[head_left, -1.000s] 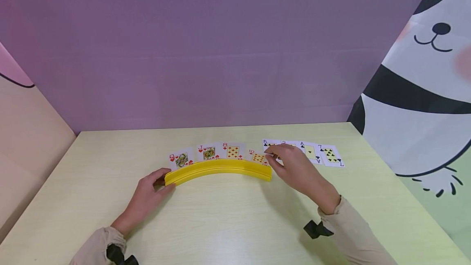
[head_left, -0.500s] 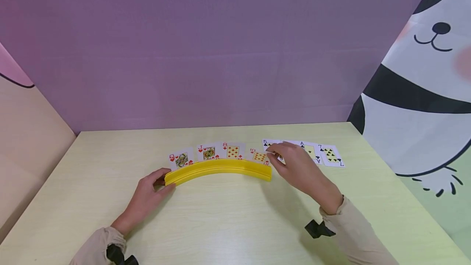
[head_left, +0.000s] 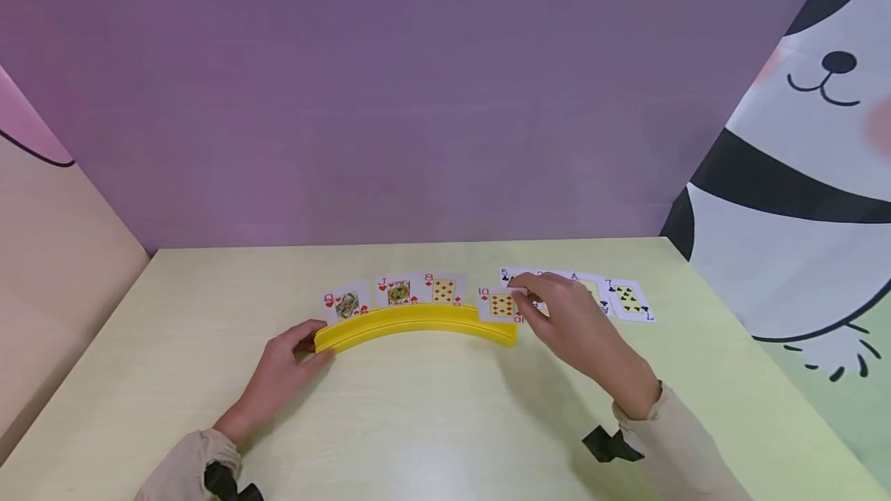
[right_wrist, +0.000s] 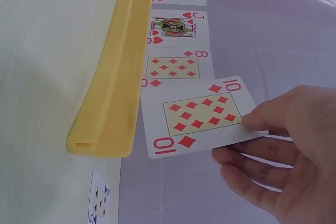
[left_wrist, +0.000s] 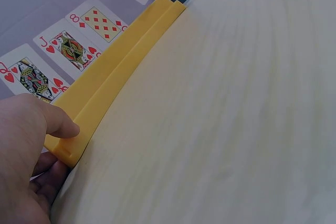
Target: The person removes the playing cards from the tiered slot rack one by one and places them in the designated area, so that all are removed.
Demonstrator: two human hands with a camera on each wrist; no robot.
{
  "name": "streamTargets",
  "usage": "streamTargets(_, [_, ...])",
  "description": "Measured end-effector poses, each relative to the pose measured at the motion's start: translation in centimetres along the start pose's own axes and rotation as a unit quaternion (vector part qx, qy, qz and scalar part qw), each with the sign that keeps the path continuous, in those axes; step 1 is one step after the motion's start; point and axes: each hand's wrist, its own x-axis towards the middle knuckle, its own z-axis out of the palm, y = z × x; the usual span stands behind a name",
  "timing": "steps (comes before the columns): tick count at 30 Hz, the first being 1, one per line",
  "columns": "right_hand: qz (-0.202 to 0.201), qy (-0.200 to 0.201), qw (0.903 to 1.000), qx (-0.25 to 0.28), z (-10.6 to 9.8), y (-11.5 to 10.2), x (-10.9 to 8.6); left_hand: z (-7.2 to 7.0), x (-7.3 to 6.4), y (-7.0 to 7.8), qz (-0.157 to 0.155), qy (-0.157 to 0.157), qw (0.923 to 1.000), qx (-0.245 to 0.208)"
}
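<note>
A curved yellow card holder (head_left: 416,319) stands on the table, with the queen of hearts (head_left: 346,303), jack of hearts (head_left: 397,292) and eight of diamonds (head_left: 444,289) upright in it. My left hand (head_left: 281,366) grips its left end, the thumb (left_wrist: 64,124) on the front face and fingers behind and below. In my right hand (head_left: 567,319), thumb and fingers pinch the ten of diamonds (right_wrist: 202,115) by one short edge. That card overlaps the holder's right end in the head view; the right wrist view shows its full lower edge, beside the eight.
Behind my right hand, a row of cards lies on the table (head_left: 418,424): a five of clubs (head_left: 506,275), one mostly hidden card, an ace (head_left: 593,288) and a seven of clubs (head_left: 629,300). A purple backdrop (head_left: 418,99) rises at the table's far edge.
The ten of diamonds has shifted from behind the holder's rim to in front of it in the head view, still in my right hand. My left hand keeps its grip.
</note>
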Motion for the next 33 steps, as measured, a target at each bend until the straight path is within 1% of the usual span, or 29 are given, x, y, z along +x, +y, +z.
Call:
streamTargets(5, [-0.013,0.015,0.9998,-0.006,0.0,0.0,-0.8,0.0,-0.2,-0.3,0.006,0.000,1.0000,-0.003])
streamTargets(11, [-0.044,0.041,0.9982,-0.004,-0.5,0.6,-2.5,0.2,-0.2,-0.6,-0.002,-0.002,1.0000,0.000])
streamTargets(15, [-0.053,0.040,0.9978,-0.007,-0.8,1.3,-3.4,0.1,-0.2,-0.6,-0.002,0.006,0.9999,0.008])
streamTargets(17, [-0.048,0.033,0.9982,-0.011,-1.0,1.8,-3.5,0.0,-0.2,-0.7,0.002,0.012,0.9999,0.010])
streamTargets(23, [-0.022,0.003,0.9997,-0.013,-1.4,2.9,-3.5,0.1,-0.1,-0.6,0.002,0.004,1.0000,0.001])
streamTargets(26, [-0.008,-0.001,0.9998,-0.017,-1.7,3.5,-3.5,0.2,-0.1,-0.6,-0.001,0.003,1.0000,0.004])
streamTargets(29, [0.011,0.000,0.9998,-0.018,-2.0,4.2,-3.6,0.2,0.0,-0.5,-0.001,0.004,0.9999,0.010])
streamTargets(33, [0.043,-0.012,0.9990,-0.007,-2.2,5.0,-3.5,0.1,0.1,-0.3,0.005,0.004,0.9999,0.012])
